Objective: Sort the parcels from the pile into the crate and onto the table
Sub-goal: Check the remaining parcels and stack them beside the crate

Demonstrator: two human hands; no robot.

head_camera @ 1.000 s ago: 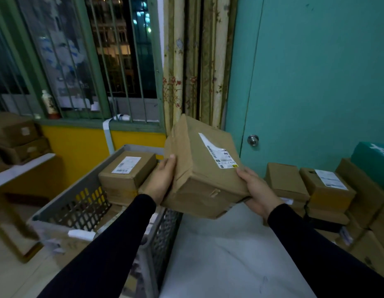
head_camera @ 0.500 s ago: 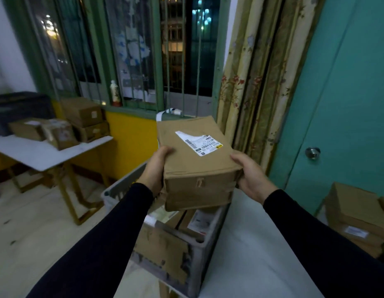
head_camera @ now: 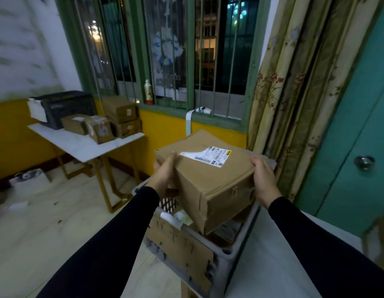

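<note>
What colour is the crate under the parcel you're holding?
Grey, seen in the head view: the crate.

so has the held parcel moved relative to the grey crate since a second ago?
Yes. The parcel, gripped by both hands, has moved from beside the crate to directly over it.

side table point(head_camera: 83, 145): black crate point(head_camera: 64, 107), about four parcels point(head_camera: 120, 117) | floor point(head_camera: 57, 229): table legs

Both black-sleeved arms reached forward; the left hand point(head_camera: 165, 173) and right hand point(head_camera: 264, 179) gripped opposite sides of the brown cardboard parcel point(head_camera: 210, 179), fingers point(head_camera: 256, 163) curled over its top edges.
</note>
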